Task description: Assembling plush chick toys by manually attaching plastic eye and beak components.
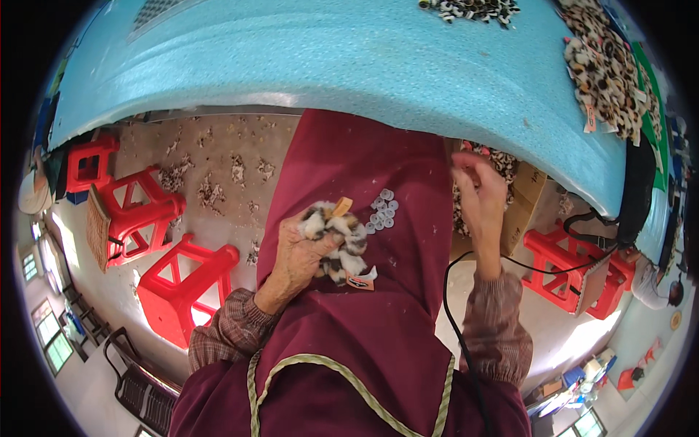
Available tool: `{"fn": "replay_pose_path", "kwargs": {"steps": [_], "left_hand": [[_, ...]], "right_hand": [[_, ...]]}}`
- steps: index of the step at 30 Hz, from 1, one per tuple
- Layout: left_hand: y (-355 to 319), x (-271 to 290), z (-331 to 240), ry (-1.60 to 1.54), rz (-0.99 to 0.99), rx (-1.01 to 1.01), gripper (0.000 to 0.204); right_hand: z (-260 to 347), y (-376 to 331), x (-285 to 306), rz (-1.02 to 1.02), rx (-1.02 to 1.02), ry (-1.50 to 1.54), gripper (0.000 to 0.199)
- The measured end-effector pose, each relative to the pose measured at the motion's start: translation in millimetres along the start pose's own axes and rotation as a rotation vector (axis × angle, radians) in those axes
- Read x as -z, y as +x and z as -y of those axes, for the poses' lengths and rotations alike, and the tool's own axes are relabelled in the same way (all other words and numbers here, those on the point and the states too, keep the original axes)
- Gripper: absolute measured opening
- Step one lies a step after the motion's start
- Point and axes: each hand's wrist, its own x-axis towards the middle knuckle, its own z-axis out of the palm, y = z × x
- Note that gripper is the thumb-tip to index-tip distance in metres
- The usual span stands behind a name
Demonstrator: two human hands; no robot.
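My left hand [295, 255] is closed around a small plush toy [336, 244] of white, black and brown fur, held over my lap. A yellow-orange strip [341, 207] sticks up from the toy, and an orange and white label [362, 282] hangs at its lower end. Just right of the toy, a cluster of small translucent plastic discs [381, 211] lies on my dark red apron [397, 269]. Out to the right, my right hand [482, 193] is raised by the table edge beside a cardboard box, its fingers apart and nothing visible in them.
A blue-covered table [328, 58] spans the front, bearing a plush pile [608, 80] and small dark-and-white pieces [473, 9]. The cardboard box [526, 200] holds more plush pieces. Red stools [182, 291] stand on both sides. A black cord [449, 306] passes my right arm. Scraps litter the floor.
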Motion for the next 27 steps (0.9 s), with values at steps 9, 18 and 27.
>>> {"fn": "replay_pose_path", "kwargs": {"steps": [9, 18, 27], "left_hand": [[-5.1, -13.3, 6.2, 0.181, 0.020, -0.155, 0.020], [-32.7, -4.2, 6.6, -0.369, 0.177, 0.191, 0.025], [-41.2, -1.0, 19.9, -0.617, 0.243, 0.359, 0.029]], "right_hand": [[80.1, -79.1, -37.9, 0.451, -0.231, 0.735, 0.025], [69.6, -102.7, -45.8, 0.441, -0.310, 0.944, 0.016], [68.4, -110.2, -53.2, 0.383, -0.376, 0.791, 0.014]]}}
